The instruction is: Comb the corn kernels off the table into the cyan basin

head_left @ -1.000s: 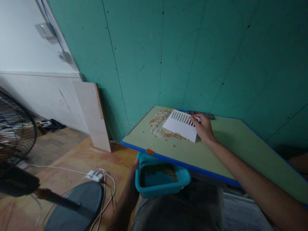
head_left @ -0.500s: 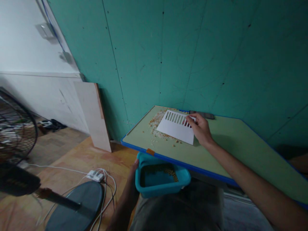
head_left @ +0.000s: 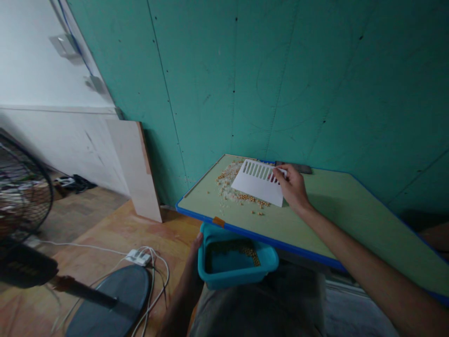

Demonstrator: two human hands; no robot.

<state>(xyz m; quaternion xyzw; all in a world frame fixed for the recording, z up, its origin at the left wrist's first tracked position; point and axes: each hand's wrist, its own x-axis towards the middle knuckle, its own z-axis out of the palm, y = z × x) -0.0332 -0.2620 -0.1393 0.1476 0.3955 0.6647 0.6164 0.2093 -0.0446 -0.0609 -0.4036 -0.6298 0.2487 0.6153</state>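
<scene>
My right hand (head_left: 292,187) pinches the right end of a white slotted card (head_left: 258,190) and holds it tilted over the table. Beside and below the card lies a scattered mix of yellow beans (head_left: 247,198) and pale, rice-like grains (head_left: 228,180). My left hand (head_left: 195,257) grips the left end of a turquoise plastic bin (head_left: 233,281) below the table's front edge. Inside the bin are dark green material along the back and some yellow beans at the right. The left fingers are mostly hidden behind the bin.
The pale green table (head_left: 326,210) has a blue edge with a piece of orange tape (head_left: 219,221). A dark, flat object (head_left: 298,168) lies at the back by the green wall. Left are a fan (head_left: 26,201), its round base, a power strip (head_left: 138,257) with cables, and a leaning board (head_left: 135,164).
The card has moved slightly right and up in my right hand, showing more yellow beans along its lower edge. My left hand and the bin have barely moved.
</scene>
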